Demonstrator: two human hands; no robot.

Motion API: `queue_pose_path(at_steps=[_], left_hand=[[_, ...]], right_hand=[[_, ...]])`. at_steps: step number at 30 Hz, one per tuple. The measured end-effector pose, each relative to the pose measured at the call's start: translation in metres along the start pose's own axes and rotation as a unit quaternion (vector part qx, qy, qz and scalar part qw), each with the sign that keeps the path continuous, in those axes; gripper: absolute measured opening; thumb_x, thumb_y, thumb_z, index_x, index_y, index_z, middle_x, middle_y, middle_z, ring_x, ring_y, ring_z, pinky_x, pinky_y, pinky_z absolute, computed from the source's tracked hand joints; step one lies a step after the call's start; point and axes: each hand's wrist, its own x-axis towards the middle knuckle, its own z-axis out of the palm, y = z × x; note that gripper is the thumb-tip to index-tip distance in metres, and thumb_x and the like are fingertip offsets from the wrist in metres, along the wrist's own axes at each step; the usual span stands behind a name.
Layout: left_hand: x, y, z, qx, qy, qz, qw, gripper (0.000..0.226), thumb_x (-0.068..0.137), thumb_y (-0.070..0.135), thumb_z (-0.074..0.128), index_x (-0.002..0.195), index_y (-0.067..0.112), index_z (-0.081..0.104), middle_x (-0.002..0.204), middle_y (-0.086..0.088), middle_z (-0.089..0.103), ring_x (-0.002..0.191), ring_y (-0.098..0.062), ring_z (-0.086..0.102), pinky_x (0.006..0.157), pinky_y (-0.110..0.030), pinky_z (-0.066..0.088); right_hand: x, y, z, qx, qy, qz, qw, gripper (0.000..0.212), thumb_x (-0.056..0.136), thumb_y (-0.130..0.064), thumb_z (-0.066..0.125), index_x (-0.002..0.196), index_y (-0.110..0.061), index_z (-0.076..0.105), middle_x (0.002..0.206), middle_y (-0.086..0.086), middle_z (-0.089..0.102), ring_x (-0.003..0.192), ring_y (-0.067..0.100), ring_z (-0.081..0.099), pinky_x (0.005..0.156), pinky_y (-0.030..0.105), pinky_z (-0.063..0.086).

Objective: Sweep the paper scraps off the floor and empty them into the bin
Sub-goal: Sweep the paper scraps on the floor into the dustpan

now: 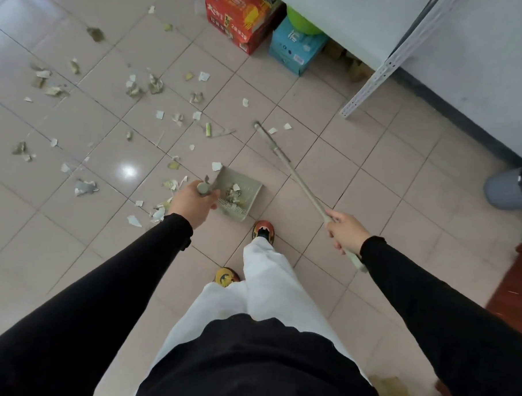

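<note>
Several white and green paper scraps (133,87) lie scattered over the tiled floor, mostly left of centre. My left hand (192,202) grips the upright handle of a grey-green dustpan (245,188), which sits on the floor just ahead of my feet with a few scraps inside. My right hand (346,233) holds the long pale handle of a broom (288,166); its far end reaches the floor beyond the dustpan, near two scraps. A grey bin (508,190) with a black liner stands at the right edge.
A red cardboard box (240,17) and a blue box (293,49) sit at the top by a white shelf frame (379,74) and a white wall. My two shoes (263,229) stand behind the dustpan. Dark wooden furniture (516,284) is at the right.
</note>
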Motion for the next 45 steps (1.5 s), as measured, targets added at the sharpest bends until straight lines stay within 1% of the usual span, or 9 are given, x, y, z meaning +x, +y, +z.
queue_pose_path(at_steps=[8, 13, 18, 22, 24, 30, 35, 39, 45], left_hand=[[0.07, 0.08, 0.013, 0.007, -0.013, 0.002, 1.0, 0.018, 0.099, 0.032, 0.059, 0.11, 0.017, 0.062, 0.092, -0.012, 0.075, 0.054, -0.016, 0.049, 0.058, -0.033, 0.045], [0.109, 0.118, 0.023, 0.026, -0.018, -0.011, 0.999, 0.025, 0.098, 0.033, 0.058, 0.112, 0.013, 0.063, 0.09, -0.013, 0.075, 0.054, -0.021, 0.049, 0.059, -0.035, 0.046], [0.135, 0.145, 0.022, 0.029, -0.021, -0.031, 0.999, 0.024, 0.098, 0.03, 0.058, 0.111, 0.01, 0.063, 0.08, -0.011, 0.071, 0.046, -0.017, 0.045, 0.041, -0.022, 0.038], [0.141, 0.157, 0.019, 0.032, -0.023, -0.038, 0.999, 0.024, 0.098, 0.031, 0.059, 0.111, 0.012, 0.064, 0.081, -0.01, 0.071, 0.046, -0.017, 0.045, 0.042, -0.023, 0.037], [0.141, 0.16, 0.018, 0.034, -0.023, -0.038, 0.998, 0.023, 0.098, 0.031, 0.059, 0.109, 0.011, 0.064, 0.081, -0.01, 0.071, 0.046, -0.017, 0.045, 0.043, -0.023, 0.038], [0.133, 0.155, 0.017, 0.039, -0.024, -0.038, 0.998, 0.021, 0.097, 0.031, 0.059, 0.107, 0.013, 0.064, 0.091, -0.016, 0.075, 0.048, -0.018, 0.047, 0.043, -0.024, 0.039], [0.125, 0.146, 0.016, 0.043, -0.031, -0.029, 0.998, 0.022, 0.098, 0.031, 0.058, 0.11, 0.013, 0.062, 0.095, -0.014, 0.076, 0.051, -0.018, 0.049, 0.045, -0.025, 0.042], [0.118, 0.128, 0.01, 0.06, -0.037, -0.015, 0.997, 0.025, 0.098, 0.033, 0.058, 0.111, 0.012, 0.061, 0.098, -0.011, 0.075, 0.055, -0.021, 0.051, 0.049, -0.027, 0.044], [0.092, 0.071, -0.029, 0.049, -0.032, 0.003, 0.998, 0.026, 0.096, 0.032, 0.06, 0.109, 0.009, 0.062, 0.1, -0.017, 0.074, 0.059, -0.021, 0.05, 0.06, -0.035, 0.047]], right_hand=[[0.137, -0.085, -0.066, -0.004, 0.047, 0.016, 0.999, 0.057, 0.098, -0.009, 0.034, 0.152, -0.025, 0.036, 0.082, 0.001, 0.052, 0.055, 0.019, 0.051, 0.047, 0.031, 0.046], [0.185, -0.125, -0.089, -0.114, 0.043, 0.012, 0.993, 0.055, 0.098, -0.008, 0.037, 0.152, -0.019, 0.036, 0.087, 0.013, 0.064, 0.074, 0.027, 0.06, 0.079, 0.042, 0.058], [0.182, -0.127, -0.077, -0.237, -0.004, -0.013, 0.971, 0.05, 0.096, -0.002, 0.04, 0.145, -0.008, 0.042, 0.12, 0.019, 0.063, 0.089, 0.03, 0.061, 0.085, 0.04, 0.057], [0.136, -0.102, -0.104, -0.182, -0.096, -0.001, 0.979, 0.055, 0.097, -0.008, 0.038, 0.15, -0.024, 0.04, 0.088, 0.01, 0.059, 0.058, 0.021, 0.051, 0.047, 0.027, 0.044], [0.108, -0.089, -0.127, -0.133, -0.11, 0.014, 0.985, 0.056, 0.096, -0.01, 0.039, 0.148, -0.03, 0.042, 0.077, 0.004, 0.051, 0.045, 0.014, 0.042, 0.038, 0.021, 0.035], [0.073, -0.083, -0.131, -0.087, -0.077, 0.002, 0.993, 0.054, 0.099, -0.019, 0.038, 0.15, -0.036, 0.036, 0.084, 0.0, 0.055, 0.053, 0.015, 0.044, 0.042, 0.025, 0.04], [0.11, -0.108, -0.085, -0.13, -0.059, -0.002, 0.99, 0.055, 0.099, -0.017, 0.035, 0.152, -0.032, 0.034, 0.112, 0.007, 0.06, 0.061, 0.019, 0.051, 0.048, 0.027, 0.046], [0.085, -0.101, -0.063, -0.107, -0.106, 0.02, 0.988, 0.056, 0.098, -0.013, 0.037, 0.152, -0.026, 0.037, 0.082, 0.003, 0.051, 0.051, 0.015, 0.045, 0.042, 0.024, 0.04], [0.001, -0.06, -0.012, 0.009, -0.064, 0.013, 0.998, 0.049, 0.1, -0.023, 0.042, 0.148, -0.033, 0.039, 0.084, 0.006, 0.05, 0.05, 0.012, 0.041, 0.04, 0.024, 0.037]])
